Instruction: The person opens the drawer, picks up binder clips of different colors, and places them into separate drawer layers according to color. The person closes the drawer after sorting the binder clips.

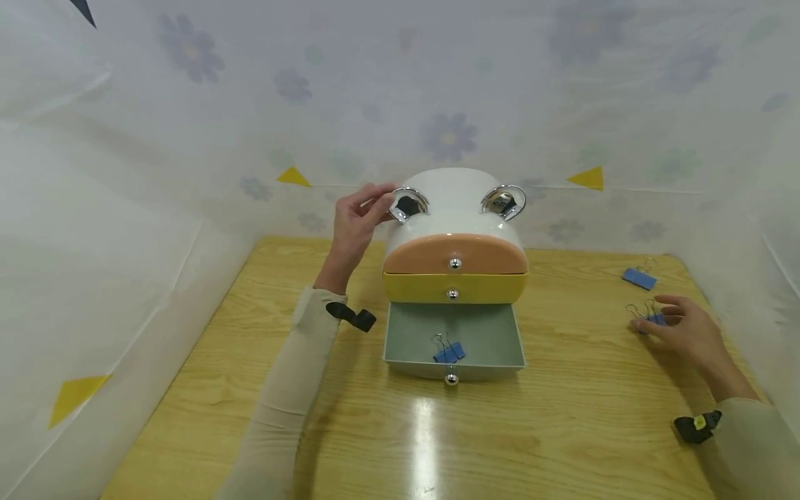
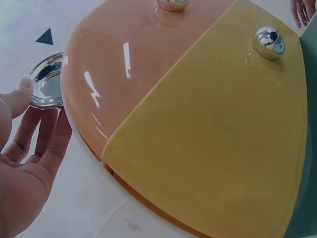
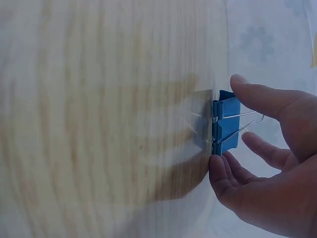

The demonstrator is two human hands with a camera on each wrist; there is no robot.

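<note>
A small white drawer box with two chrome ears stands at the back middle of the wooden table. Its orange drawer and yellow drawer are closed. The grey bottom drawer is pulled out with a blue binder clip inside. My left hand holds the left chrome ear between thumb and fingers; the left wrist view shows the hand at that ear. At the table's right my right hand pinches a second blue clip, seen close as the clip between thumb and fingers.
A third blue clip lies on the table behind my right hand, near the back right corner. White sheeting printed with flowers closes off the table's back and both sides. The open drawer juts toward me at the middle.
</note>
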